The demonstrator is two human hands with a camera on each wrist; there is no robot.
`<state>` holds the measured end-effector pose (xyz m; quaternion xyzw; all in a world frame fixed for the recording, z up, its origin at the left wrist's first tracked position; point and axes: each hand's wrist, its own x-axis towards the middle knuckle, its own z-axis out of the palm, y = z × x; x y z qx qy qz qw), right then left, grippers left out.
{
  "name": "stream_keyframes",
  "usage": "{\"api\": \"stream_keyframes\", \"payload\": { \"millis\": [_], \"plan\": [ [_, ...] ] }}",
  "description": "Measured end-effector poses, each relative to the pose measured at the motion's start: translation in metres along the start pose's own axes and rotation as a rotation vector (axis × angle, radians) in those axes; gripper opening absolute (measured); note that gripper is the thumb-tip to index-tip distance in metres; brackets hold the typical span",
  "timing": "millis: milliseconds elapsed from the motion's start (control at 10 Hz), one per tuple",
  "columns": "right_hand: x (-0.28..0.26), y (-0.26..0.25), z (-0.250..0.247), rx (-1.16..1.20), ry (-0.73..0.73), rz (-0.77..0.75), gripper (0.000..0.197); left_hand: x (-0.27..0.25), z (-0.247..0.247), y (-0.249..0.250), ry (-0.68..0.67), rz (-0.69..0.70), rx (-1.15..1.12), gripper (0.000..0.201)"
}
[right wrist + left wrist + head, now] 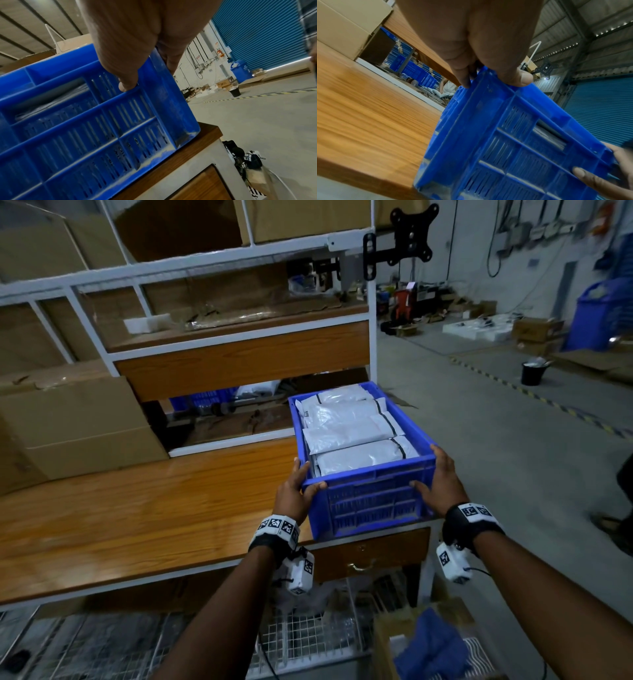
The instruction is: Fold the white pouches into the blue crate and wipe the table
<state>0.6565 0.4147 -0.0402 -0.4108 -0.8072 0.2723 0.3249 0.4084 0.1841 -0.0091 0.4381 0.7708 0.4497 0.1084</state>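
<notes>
The blue crate (370, 501) stands at the right end of the wooden table (137, 508), packed with several white pouches (352, 433) lying flat in a row. My left hand (298, 487) grips its near left corner, thumb on the front wall and fingers along the side. The near right corner is held the same way by my right hand (438, 481). In the left wrist view my left hand (488, 75) pinches the rim of the crate (505, 135). The right wrist view shows my right hand (137, 67) around the corner of the crate (85, 121), whose base meets the table (197, 142).
Cardboard boxes (68, 426) stand on the table's back left, under a white-framed shelf (239, 357). A drawer (370, 556) sits below the crate. A blue cloth (431, 645) lies on a box at the lower right. A black bucket (532, 373) stands on the concrete floor.
</notes>
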Motion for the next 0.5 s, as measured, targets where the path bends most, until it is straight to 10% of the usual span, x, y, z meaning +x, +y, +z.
{"api": "stream_keyframes", "payload": {
  "millis": [300, 500],
  "plan": [
    [-0.030, -0.034, -0.009, -0.462, 0.167, -0.090, 0.081, -0.025, -0.040, -0.003, -0.139, -0.021, 0.076, 0.073],
    [-0.066, -0.107, 0.025, -0.399, 0.253, -0.296, 0.065, -0.056, -0.105, -0.009, 0.011, 0.020, 0.317, 0.069]
  ]
}}
